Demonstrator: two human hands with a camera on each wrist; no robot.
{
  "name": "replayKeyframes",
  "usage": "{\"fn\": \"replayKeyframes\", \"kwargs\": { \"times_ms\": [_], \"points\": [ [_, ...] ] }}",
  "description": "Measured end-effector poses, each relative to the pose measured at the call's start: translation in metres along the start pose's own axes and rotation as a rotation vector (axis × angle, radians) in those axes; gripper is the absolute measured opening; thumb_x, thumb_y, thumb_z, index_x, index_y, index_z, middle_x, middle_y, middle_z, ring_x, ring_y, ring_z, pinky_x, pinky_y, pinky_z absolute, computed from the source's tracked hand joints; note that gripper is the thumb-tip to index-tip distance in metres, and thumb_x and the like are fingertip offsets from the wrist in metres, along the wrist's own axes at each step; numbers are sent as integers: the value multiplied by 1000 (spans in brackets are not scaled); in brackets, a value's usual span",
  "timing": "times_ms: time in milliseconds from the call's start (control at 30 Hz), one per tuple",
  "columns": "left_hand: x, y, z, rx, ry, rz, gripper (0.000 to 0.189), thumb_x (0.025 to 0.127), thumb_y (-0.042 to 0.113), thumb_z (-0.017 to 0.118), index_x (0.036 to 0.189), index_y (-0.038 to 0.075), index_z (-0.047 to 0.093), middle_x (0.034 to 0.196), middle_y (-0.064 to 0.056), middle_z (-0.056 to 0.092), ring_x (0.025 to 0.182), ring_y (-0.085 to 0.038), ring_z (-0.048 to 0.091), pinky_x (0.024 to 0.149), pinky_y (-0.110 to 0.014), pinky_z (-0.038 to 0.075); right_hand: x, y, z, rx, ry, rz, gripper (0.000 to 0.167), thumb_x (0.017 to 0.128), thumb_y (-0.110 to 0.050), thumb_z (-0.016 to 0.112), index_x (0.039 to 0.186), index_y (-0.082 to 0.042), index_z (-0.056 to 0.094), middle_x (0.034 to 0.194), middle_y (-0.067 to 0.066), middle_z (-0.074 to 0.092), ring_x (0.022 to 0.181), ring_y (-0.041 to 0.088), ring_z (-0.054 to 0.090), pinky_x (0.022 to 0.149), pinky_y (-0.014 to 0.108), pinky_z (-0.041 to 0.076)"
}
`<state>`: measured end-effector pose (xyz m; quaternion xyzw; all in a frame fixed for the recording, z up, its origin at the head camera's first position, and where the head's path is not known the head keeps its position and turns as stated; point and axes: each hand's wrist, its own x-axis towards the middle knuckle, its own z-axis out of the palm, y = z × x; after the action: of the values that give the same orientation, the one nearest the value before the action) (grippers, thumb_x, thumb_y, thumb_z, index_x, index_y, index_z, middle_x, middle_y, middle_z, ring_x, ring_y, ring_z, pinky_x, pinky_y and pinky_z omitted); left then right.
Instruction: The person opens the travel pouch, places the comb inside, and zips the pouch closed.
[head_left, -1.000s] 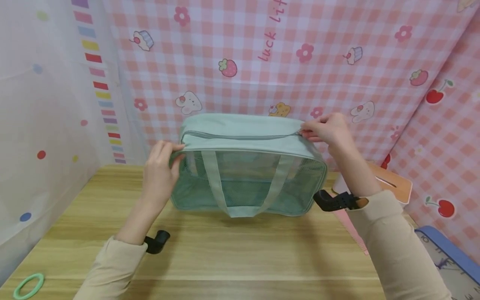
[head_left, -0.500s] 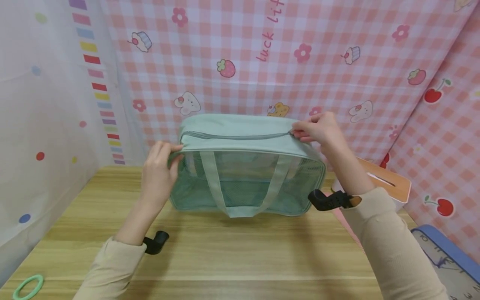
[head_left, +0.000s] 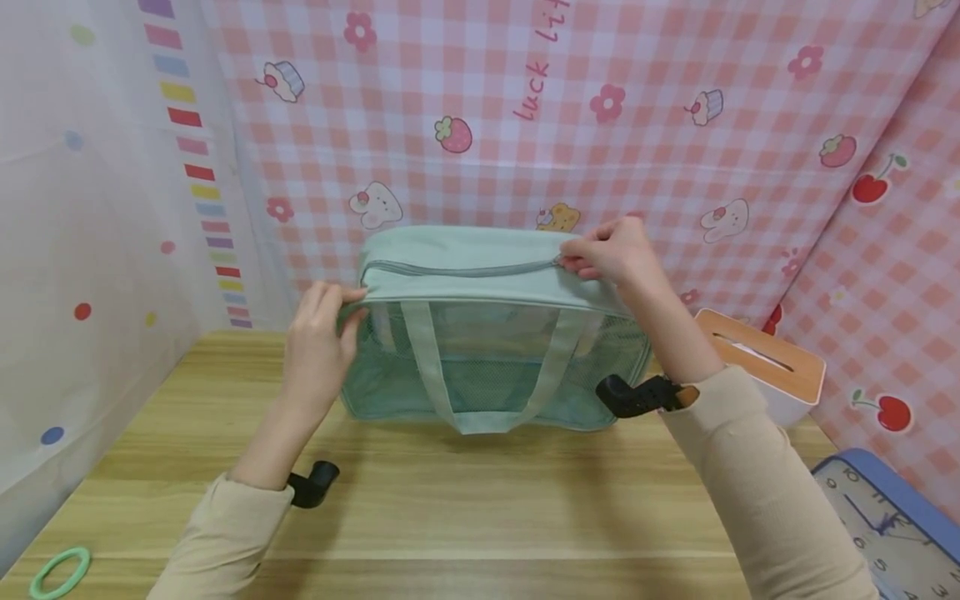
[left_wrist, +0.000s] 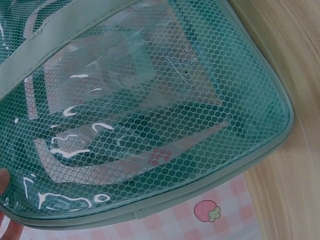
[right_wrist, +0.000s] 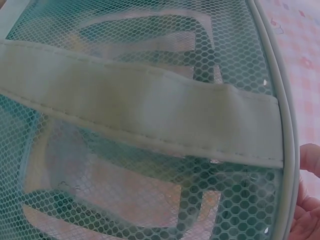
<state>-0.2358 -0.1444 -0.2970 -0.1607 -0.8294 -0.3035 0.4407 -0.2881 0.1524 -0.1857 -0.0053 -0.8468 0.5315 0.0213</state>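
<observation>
Head view: mint bag (head_left: 491,379) upright on the counter (head_left: 450,517), between both hands, long axis running side to side. Left hand (head_left: 318,337) pinches its top corner, thumb under, fingers over. Right hand (head_left: 611,250) pinches at the zipper (head_left: 465,272), apparently on the pull, which the fingers mostly hide. Key relation: zipper's visible line runs from the right hand along the bag's top toward the left hand; right hand is the one on it. Handle (head_left: 483,423) hangs in front, below both hands. Tissue box (head_left: 780,379) outboard of right hand.

Left wrist: mesh panel fills most of it; only left fingertips (left_wrist: 4,181) show, grip can't be told.

Right wrist: handle crosses; right fingers (right_wrist: 307,205) partly visible past the bag's edge, no zipper visible.
</observation>
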Motion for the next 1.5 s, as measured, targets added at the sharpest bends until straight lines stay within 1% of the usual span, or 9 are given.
{"fn": "replayKeyframes", "kwargs": {
  "times_ms": [100,300,433,633,867,1033,1267,1500],
  "points": [
    [0,-1,0,0,1,2,20,78,-4,66,97,-5,60,92,-18,56,87,-32,55,76,-40,51,1,-1,2,3,5,5,26,85,-11,62,102,9,62,52,-9,62,54,2,62,53,15,54],
    [1,-1,0,0,9,-1,20,78,-5,66,97,-5,60,91,-19,57,86,-32,54,74,-40,51,1,-1,5,-5,5,-4,23,84,-11,63,99,7,64,52,-9,63,54,2,62,52,15,53],
    [1,-2,0,0,9,-1,20,78,-5,66,97,-5,60,91,-19,57,86,-32,54,74,-40,51,1,-2,10,-10,-2,-9,21,84,-12,64,96,6,65,55,-8,63,55,3,62,52,15,53],
    [1,-2,0,-3,4,-4,20,78,-4,66,97,-5,60,92,-19,57,87,-32,55,75,-40,51,3,-2,19,-4,-10,-28,21,84,-11,64,95,7,65,55,-8,63,54,3,61,51,16,53],
    [1,-1,0,-2,4,-4,20,78,-4,66,97,-5,60,92,-19,57,87,-32,54,76,-40,51,2,-4,23,-9,-6,-16,22,84,-12,64,98,6,64,59,-6,63,57,4,62,53,16,54],
    [1,-1,0,-3,8,-5,20,78,-4,66,97,-4,60,92,-19,57,86,-32,55,76,-40,51,2,-5,25,-13,-3,-13,20,84,-13,64,95,4,65,61,-5,63,58,5,62,54,17,54],
    [1,0,0,-2,8,-7,19,78,-4,66,96,-4,60,91,-19,57,87,-33,55,76,-41,51,2,-6,30,-22,-24,-32,18,84,-12,64,91,4,65,60,-5,63,57,6,62,55,19,55],
    [0,0,0,4,0,-5,18,79,-4,65,96,-4,60,90,-18,57,86,-32,55,75,-40,50,1,-8,35,-41,-23,-39,18,83,-12,64,91,4,66,61,-5,63,58,7,61,56,19,55]
  ]
}}
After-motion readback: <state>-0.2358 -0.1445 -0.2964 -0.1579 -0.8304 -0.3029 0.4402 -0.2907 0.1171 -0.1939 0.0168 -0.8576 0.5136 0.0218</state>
